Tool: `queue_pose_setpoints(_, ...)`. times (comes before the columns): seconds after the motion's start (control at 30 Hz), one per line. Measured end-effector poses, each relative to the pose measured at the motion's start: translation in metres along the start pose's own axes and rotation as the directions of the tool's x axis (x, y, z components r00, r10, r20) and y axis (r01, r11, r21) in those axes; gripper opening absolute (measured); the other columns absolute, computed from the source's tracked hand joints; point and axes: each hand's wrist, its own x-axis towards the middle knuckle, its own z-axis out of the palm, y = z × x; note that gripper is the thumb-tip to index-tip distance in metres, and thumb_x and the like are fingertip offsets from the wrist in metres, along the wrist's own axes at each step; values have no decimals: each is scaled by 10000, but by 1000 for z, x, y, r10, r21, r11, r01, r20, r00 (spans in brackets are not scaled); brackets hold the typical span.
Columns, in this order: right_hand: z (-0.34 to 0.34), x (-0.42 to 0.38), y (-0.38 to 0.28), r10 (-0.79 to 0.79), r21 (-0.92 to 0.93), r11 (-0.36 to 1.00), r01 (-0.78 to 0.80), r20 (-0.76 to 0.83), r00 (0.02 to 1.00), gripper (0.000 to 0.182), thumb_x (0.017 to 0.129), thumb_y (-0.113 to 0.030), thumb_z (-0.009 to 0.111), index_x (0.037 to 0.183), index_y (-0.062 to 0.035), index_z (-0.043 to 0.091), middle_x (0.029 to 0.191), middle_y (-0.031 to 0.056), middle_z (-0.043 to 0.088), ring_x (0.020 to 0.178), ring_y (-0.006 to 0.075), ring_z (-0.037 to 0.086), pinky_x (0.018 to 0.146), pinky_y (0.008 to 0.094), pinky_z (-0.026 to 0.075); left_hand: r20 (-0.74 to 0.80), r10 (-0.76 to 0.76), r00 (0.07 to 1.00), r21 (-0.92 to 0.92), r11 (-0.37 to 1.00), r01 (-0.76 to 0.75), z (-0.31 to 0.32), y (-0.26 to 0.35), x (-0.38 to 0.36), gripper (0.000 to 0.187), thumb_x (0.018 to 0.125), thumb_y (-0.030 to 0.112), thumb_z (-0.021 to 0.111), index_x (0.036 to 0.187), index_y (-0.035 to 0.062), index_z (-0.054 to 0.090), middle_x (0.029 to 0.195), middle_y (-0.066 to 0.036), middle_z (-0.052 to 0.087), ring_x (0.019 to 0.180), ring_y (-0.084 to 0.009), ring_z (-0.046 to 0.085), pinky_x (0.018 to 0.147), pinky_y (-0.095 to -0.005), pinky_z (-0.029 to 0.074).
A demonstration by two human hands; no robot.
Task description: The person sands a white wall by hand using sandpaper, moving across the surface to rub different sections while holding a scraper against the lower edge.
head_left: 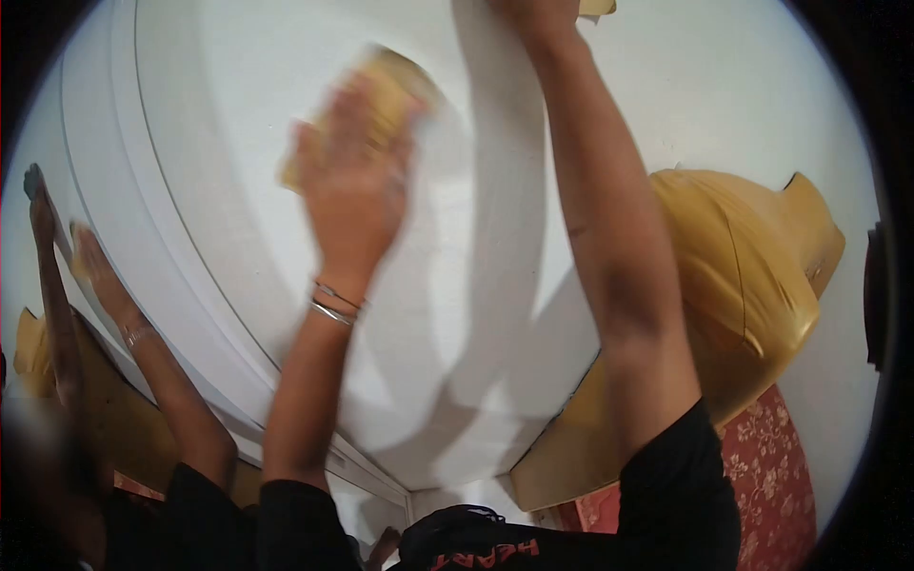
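Observation:
My left hand point(354, 195), blurred by motion, presses a yellow cloth point(390, 88) against an upright-looking white surface point(419, 276). Its fingers lie over the cloth, and bracelets circle the wrist. The right arm reaches up across the same surface. Only part of my right hand point(543, 11) shows at the top edge, with its fingers cut off by the frame. Beside it is a small piece of something yellow point(598, 8); whether the hand touches it is hidden.
A glossy mustard-yellow padded seat point(733, 257) stands right of my right arm. Red floral fabric point(766, 476) lies below it. At left, beyond a pale frame edge point(176, 209), two arms point(176, 390) appear, seemingly a mirror reflection.

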Motion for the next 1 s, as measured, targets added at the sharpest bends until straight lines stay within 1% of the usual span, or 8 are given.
queue_pose_setpoints(0.1, -28, -53, -32, -132, 162, 980, 118, 76, 988, 391, 835, -130, 452, 1198, 18, 463, 1290, 162, 423, 1222, 304, 360, 1006, 478, 225, -265, -36, 964, 138, 988, 75, 6, -69, 64, 523, 901, 310, 434, 1293, -21, 333, 1328, -137, 386, 1261, -286, 310, 1034, -471, 172)
queue_pose_setpoints(0.17, -37, -109, -48, -220, 267, 949, 167, 183, 958, 509, 675, -96, 576, 1177, -49, 505, 1222, 99, 497, 1175, 226, 431, 975, 470, 296, -326, -25, 945, 96, 994, 59, 0, -67, 104, 509, 900, 291, 431, 1269, -49, 349, 1282, -180, 425, 1221, -317, 353, 1020, -462, 192)
queue_pose_setpoints(0.37, -101, -230, -40, -337, 356, 915, 190, 413, 846, 422, 741, -121, 470, 1154, -61, 536, 1244, 58, 495, 1185, 185, 431, 971, 406, 322, -224, -88, 971, 143, 982, 123, 7, -38, 114, 438, 904, 222, 408, 1241, -58, 396, 1335, -203, 343, 1254, -320, 295, 1040, -422, 190)
queue_pose_setpoints(0.5, -101, -198, 2, -64, 181, 983, 3, 331, 941, 482, 717, -133, 530, 1194, -68, 506, 1280, 60, 460, 1216, 210, 393, 991, 447, 287, 199, 199, 960, 7, 979, -205, -3, 30, -7, 452, 778, 133, 549, 1225, 160, 487, 1321, -139, 393, 1245, -268, 339, 1031, -448, 230)
queue_pose_setpoints(0.67, -120, -233, -1, 129, 22, 989, -146, 360, 924, 522, 730, -179, 571, 1234, -87, 472, 1290, 77, 444, 1223, 223, 377, 991, 486, 254, 415, 180, 892, 63, 972, -225, -30, -11, -60, 480, 782, 121, 534, 1256, 131, 455, 1372, -117, 324, 1274, -247, 297, 1048, -425, 207)
queue_pose_setpoints(0.83, -152, -264, 10, 33, 66, 995, -80, 529, 848, 526, 735, -228, 606, 1241, -167, 475, 1292, 113, 426, 1187, 280, 398, 952, 497, 281, -23, 34, 999, 116, 993, -31, -12, -74, 29, 463, 861, 225, 479, 1162, -122, 425, 1289, -232, 376, 1222, -354, 324, 998, -465, 245)
queue_pose_setpoints(0.93, -148, -239, 41, -63, 9, 998, 67, 442, 895, 534, 748, -259, 605, 1244, -119, 466, 1285, 161, 413, 1179, 333, 384, 948, 467, 299, -76, -106, 991, 254, 959, 122, -8, -102, 86, 468, 890, 243, 451, 1229, -67, 362, 1235, -200, 443, 1132, -298, 422, 944, -394, 326)
queue_pose_setpoints(1.0, -136, -226, 49, 95, 169, 971, -171, 384, 918, 431, 825, -261, 530, 1210, -75, 481, 1338, 173, 342, 1170, 333, 389, 936, 404, 314, -126, -129, 984, 227, 961, 155, -3, -98, 100, 474, 890, 247, 449, 1230, -70, 359, 1241, -206, 429, 1139, -307, 405, 946, -404, 312)
